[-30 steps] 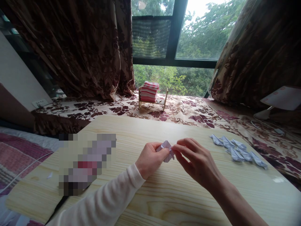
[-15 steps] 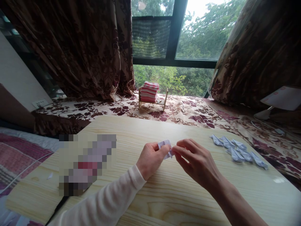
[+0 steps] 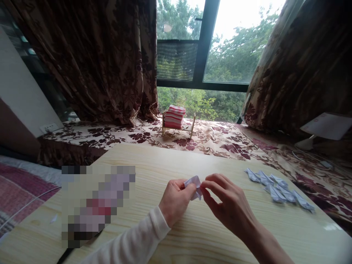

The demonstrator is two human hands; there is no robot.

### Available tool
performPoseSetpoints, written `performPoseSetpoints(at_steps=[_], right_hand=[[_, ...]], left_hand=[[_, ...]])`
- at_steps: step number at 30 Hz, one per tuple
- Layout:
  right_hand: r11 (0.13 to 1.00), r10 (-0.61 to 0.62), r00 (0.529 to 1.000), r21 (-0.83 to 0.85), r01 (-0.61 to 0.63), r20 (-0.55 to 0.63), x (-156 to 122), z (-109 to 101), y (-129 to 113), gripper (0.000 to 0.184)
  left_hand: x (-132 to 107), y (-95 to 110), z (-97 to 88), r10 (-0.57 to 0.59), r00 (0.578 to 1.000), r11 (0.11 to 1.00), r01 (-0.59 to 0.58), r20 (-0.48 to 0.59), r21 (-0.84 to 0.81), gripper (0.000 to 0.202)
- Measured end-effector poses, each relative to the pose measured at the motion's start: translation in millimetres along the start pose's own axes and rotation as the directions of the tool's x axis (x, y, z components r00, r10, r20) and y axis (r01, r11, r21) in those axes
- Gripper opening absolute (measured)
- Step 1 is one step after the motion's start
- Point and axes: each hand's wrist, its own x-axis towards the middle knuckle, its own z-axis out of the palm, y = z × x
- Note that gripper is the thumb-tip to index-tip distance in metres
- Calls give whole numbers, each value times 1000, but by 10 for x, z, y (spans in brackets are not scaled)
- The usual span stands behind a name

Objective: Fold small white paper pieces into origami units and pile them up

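Our left hand (image 3: 176, 201) pinches a folded paper (image 3: 193, 183) between thumb and curled fingers above the table (image 3: 165, 161); our right hand (image 3: 227, 200) nips its right edge with nearly closed fingertips. Further right we see white paper shapes (image 3: 275, 194) grouped; beyond the table, cloths (image 3: 174, 116) sit stacked on a rack (image 3: 193, 126).

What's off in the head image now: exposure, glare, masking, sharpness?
Head view: sky through the window blown out, curtains deep in shadow. Head view: bright patch, likely glare, near the right edge of the table; pixelated block masks part of its left side. Head view: paper between left hand and right hand pale, fine creases too soft to read.
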Motion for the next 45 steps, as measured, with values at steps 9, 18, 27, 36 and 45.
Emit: performPoseSetpoints(at_steps=[9,18,27,36,45], right_hand=[[993,100,995,63,-99,-16,10,-4,-27,6],[959,229,973,180,-219,-37,21,23,-49,6],[901,321,947,303,-311,16,36,9,-75,8],[826,403,907,377,-418,122,32,10,-41,17],[777,447,873,401,-486,193,36,22,-36,24]], left_hand=[[-26,0,14,70,997,994,-68,-17,86,19],[-60,44,11,213,977,956,-209,2,205,25],[-60,31,30,244,969,942,-230,-30,245,21],[-72,63,37,205,976,948,-180,-70,263,20],[-37,28,8,134,990,982,-126,-44,140,20]])
